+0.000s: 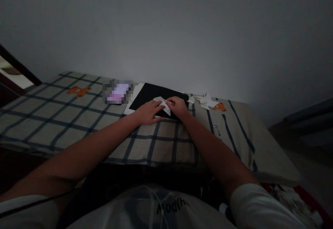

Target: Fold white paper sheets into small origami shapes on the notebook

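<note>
Folding seems underway: white paper [167, 108] is pressed by the left hand [150, 113] (spread), pinched by the right hand [178, 107]; creasing seems required.

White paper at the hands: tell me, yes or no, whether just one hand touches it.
No, fingers of both the left hand and right hand touch the white paper.

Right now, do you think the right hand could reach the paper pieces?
Probably yes: the paper pieces lie near the right hand with nothing blocking, though it is busy with the folded paper.
</note>
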`<state>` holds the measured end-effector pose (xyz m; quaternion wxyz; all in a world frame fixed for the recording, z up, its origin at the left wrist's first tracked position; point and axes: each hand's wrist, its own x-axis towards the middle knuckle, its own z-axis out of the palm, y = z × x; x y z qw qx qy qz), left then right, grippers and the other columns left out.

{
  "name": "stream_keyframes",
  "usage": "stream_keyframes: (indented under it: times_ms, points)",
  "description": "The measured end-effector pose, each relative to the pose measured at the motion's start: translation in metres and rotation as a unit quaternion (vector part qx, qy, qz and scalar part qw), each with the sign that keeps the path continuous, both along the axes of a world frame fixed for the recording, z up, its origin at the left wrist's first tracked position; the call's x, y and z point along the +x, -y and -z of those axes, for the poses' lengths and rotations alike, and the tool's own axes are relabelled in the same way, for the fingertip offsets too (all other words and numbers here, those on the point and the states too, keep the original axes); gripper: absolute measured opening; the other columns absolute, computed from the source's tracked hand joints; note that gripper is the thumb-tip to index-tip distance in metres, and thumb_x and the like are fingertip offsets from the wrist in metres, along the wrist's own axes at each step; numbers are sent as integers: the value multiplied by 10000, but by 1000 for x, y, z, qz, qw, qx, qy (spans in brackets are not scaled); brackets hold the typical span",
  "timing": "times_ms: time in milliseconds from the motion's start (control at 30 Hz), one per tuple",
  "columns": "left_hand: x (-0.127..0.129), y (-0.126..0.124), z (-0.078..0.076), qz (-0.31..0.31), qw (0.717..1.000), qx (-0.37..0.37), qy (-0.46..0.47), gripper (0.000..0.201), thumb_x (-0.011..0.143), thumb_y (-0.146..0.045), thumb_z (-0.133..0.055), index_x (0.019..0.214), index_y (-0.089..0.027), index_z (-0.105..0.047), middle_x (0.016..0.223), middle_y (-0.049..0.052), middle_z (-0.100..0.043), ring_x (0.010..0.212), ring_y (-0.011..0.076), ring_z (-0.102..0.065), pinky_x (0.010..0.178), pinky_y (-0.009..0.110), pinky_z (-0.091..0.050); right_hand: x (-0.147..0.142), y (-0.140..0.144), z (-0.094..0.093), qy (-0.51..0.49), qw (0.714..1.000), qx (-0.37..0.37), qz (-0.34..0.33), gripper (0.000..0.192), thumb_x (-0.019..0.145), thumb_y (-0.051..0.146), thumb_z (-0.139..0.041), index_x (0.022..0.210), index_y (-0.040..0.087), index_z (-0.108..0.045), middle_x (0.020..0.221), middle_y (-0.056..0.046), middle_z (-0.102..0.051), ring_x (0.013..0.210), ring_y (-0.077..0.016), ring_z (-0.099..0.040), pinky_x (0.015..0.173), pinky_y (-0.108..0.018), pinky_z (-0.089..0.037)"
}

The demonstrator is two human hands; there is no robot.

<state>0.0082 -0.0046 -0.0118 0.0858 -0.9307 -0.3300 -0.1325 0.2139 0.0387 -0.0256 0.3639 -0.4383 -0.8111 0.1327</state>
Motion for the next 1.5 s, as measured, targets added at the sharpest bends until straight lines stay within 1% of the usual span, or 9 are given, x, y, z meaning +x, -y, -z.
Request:
stream_keyframes:
  times_ms: [233,333,467,667,833,1067,1200,1333,1500]
  points:
    - [2,0,1,-18,1000,-12,1,675,898,-620,-432,1310,-92,-521,1411,215,-463,1201,347,-479,1007,479,-376,2,2,-2,-17,1000,-7,3,184,826,222,-568,937,175,-707,893,-57,-684,779,-173,-576,764,-293,-438]
    - [0,0,2,-21,999,-27,15,632,929,-574,-408,1319,-88,-514,1420,203,-467,1217,324,-478,1033,458,-367,3,4,-4,-40,999,-17,14,194,820,223,-565,965,177,-685,868,-34,-670,731,-157,-556,717,-276,-427]
    - [-3,1,4,-21,999,-35,23,550,954,-524,-396,1282,-108,-545,1389,176,-511,1260,290,-478,1069,430,-357,6,3,-4,-36,999,-26,29,119,823,223,-582,866,162,-674,755,-16,-631,675,-146,-530,688,-272,-407]
    - [-3,4,2,-34,999,-37,11,535,953,-515,-410,1275,-116,-565,1394,158,-518,1289,269,-477,1074,395,-367,12,-1,-5,-12,999,32,9,87,803,160,-632,722,170,-663,788,-36,-609,787,-166,-549,739,-293,-423]
    - [0,10,-4,-55,998,-32,-6,501,945,-502,-433,1292,-162,-558,1414,132,-508,1288,278,-481,1040,416,-389,14,-1,-7,3,998,56,5,105,834,160,-626,752,179,-688,791,-44,-630,803,-178,-556,772,-322,-434]
    - [1,14,-2,-64,998,-15,-6,522,949,-531,-414,1339,-205,-536,1440,130,-485,1323,281,-447,1042,450,-353,15,3,-9,52,996,66,23,112,882,219,-585,877,193,-694,859,-55,-666,861,-197,-569,814,-334,-422]
    - [0,15,-2,-68,998,-10,-10,523,950,-547,-402,1354,-243,-536,1451,128,-472,1338,287,-429,1044,457,-339,17,5,-11,79,994,75,31,106,883,216,-576,851,188,-673,866,-58,-659,875,-201,-568,816,-329,-420]
    - [-2,15,-1,-77,997,-13,-23,559,943,-579,-391,1386,-256,-503,1475,129,-443,1367,285,-390,1057,472,-315,18,8,-14,106,990,92,11,126,898,206,-549,855,185,-665,906,-67,-646,899,-196,-563,811,-318,-427]
    - [-3,14,1,-80,996,-24,-33,613,924,-629,-384,1415,-272,-467,1516,118,-386,1394,294,-345,1081,493,-274,20,10,-19,178,976,125,2,154,902,215,-543,858,180,-686,983,-88,-634,942,-211,-537,771,-321,-420]
